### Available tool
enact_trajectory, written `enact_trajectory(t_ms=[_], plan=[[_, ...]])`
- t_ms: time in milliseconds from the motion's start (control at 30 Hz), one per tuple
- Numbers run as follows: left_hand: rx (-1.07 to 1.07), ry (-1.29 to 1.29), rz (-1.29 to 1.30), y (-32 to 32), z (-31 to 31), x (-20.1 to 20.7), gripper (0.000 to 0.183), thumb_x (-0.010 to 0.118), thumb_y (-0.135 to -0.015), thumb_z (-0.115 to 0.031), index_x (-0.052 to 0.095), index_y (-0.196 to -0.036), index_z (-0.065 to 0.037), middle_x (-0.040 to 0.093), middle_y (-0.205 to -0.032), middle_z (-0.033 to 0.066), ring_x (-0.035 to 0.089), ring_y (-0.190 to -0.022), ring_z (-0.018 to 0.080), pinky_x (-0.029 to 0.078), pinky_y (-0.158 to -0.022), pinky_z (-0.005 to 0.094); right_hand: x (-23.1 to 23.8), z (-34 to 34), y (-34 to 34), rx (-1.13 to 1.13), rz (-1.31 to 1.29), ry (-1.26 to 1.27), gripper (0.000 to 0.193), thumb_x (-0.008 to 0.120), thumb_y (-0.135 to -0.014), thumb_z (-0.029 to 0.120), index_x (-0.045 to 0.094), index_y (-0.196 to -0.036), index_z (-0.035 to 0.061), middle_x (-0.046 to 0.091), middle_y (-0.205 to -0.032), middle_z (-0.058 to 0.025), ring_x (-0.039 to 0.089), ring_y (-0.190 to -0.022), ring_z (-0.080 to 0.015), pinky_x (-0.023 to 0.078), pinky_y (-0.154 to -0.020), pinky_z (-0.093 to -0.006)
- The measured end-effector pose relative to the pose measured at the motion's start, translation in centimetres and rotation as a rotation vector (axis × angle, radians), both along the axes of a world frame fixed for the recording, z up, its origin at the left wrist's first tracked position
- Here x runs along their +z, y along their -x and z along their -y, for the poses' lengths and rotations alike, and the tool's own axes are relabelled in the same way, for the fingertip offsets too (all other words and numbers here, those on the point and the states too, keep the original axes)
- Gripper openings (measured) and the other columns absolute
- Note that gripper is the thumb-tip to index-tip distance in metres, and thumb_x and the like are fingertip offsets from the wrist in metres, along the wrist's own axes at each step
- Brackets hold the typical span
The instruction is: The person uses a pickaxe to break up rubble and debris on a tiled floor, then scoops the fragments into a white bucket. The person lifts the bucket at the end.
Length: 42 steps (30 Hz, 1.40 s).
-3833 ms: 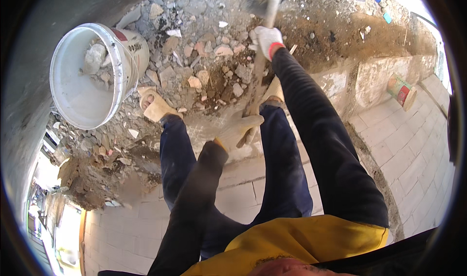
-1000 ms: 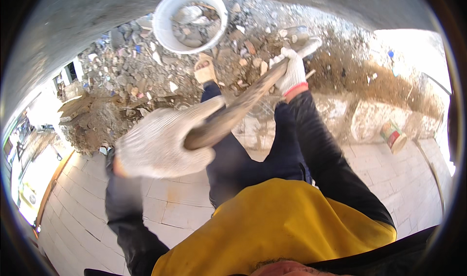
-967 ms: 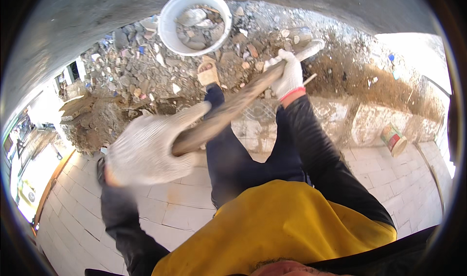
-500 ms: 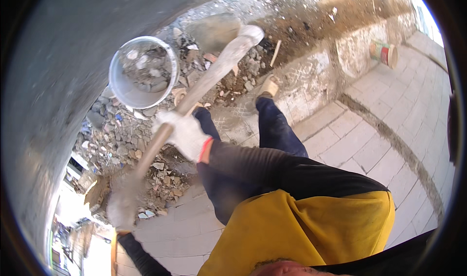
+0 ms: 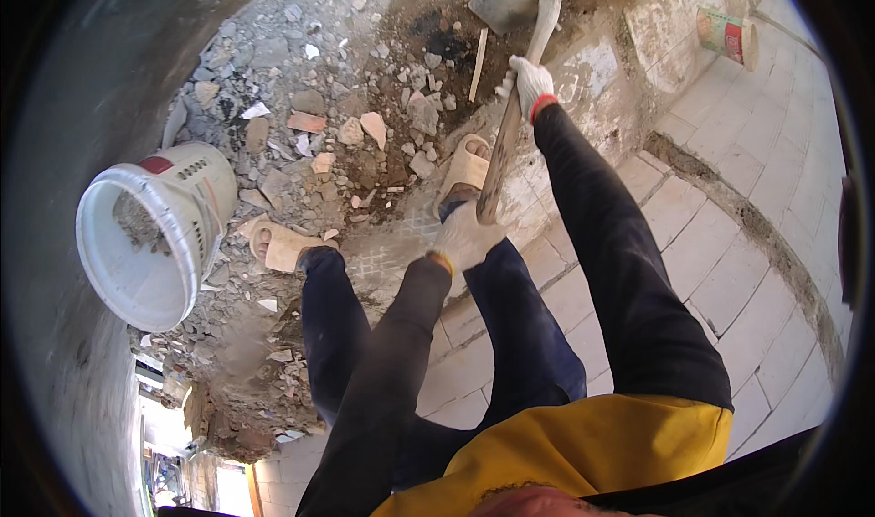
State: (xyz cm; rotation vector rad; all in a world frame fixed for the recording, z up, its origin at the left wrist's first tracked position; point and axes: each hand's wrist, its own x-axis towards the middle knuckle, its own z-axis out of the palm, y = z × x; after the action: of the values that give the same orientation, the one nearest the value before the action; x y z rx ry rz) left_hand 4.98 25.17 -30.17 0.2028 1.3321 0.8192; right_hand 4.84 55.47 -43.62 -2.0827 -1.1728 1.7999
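Note:
A long-handled hoe reaches across to the far side, its grey blade resting at or just above the brown soil there. Gloved in white with a red cuff, my right hand is wrapped round the upper part of the wooden handle, toward the blade. My left hand, also in a white glove, closes round the handle's near end. To the left stands a white bucket, its open mouth toward me and some grey rubble inside. Neither hand touches it.
Loose rubble and broken brick pieces cover the ground beside a curved grey wall. A pale stick lies near the blade. Pale paving spreads rightward, with another bucket on its side. My slippered feet stand at the rubble's edge.
The hoe has swung away from over the bucket toward the far right, both hands moving with it. The bucket appears farther left, and the view has shifted.

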Motion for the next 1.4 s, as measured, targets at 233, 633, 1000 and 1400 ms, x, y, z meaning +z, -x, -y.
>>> enact_trajectory(t_ms=[233,633,1000,1400], plan=[[0.122,0.27,0.199,1.3,2.3,4.7,0.032,0.08,-0.087,-0.026,0.063,-0.098,-0.002,0.064,-0.076,0.0059,0.061,-0.058,0.016,0.051,-0.054,0.0342,-6.2,4.8,-1.9,0.708,0.232,-0.013,0.02,0.068,-0.101,0.016,0.063,-0.1,-0.0033,0.064,-0.08,-0.0125,0.07,-0.064,-0.0288,0.066,-0.06,-0.0475],[-0.014,0.383,0.085,2.5,14.5,19.1,0.052,0.085,-0.089,-0.038,0.066,-0.115,0.003,0.067,-0.082,0.0036,0.061,-0.064,0.015,0.049,-0.058,0.0329,0.8,24.8,-6.4,1.972,0.486,-0.214,0.022,0.061,-0.104,0.019,0.077,-0.111,0.0065,0.078,-0.092,-0.0127,0.081,-0.086,-0.0299,0.064,-0.073,-0.0454],[0.275,0.42,0.404,8.2,15.9,22.5,0.031,0.076,-0.094,-0.027,0.062,-0.102,0.0,0.065,-0.078,0.0056,0.063,-0.058,0.0146,0.047,-0.054,0.0301,2.2,28.5,-1.3,0.006,0.049,0.655,0.023,0.075,-0.095,0.015,0.065,-0.109,-0.0004,0.062,-0.082,-0.014,0.068,-0.067,-0.0332,0.065,-0.064,-0.0559],[0.245,0.236,0.501,17.2,14.6,31.3,0.025,0.07,-0.098,-0.027,0.059,-0.093,-0.005,0.061,-0.072,0.0021,0.056,-0.049,0.0118,0.041,-0.044,0.0276,10.1,22.9,5.8,-0.046,-0.236,0.648,0.019,0.07,-0.098,0.023,0.062,-0.104,0.0065,0.062,-0.076,-0.0099,0.066,-0.067,-0.0287,0.064,-0.066,-0.0456]])
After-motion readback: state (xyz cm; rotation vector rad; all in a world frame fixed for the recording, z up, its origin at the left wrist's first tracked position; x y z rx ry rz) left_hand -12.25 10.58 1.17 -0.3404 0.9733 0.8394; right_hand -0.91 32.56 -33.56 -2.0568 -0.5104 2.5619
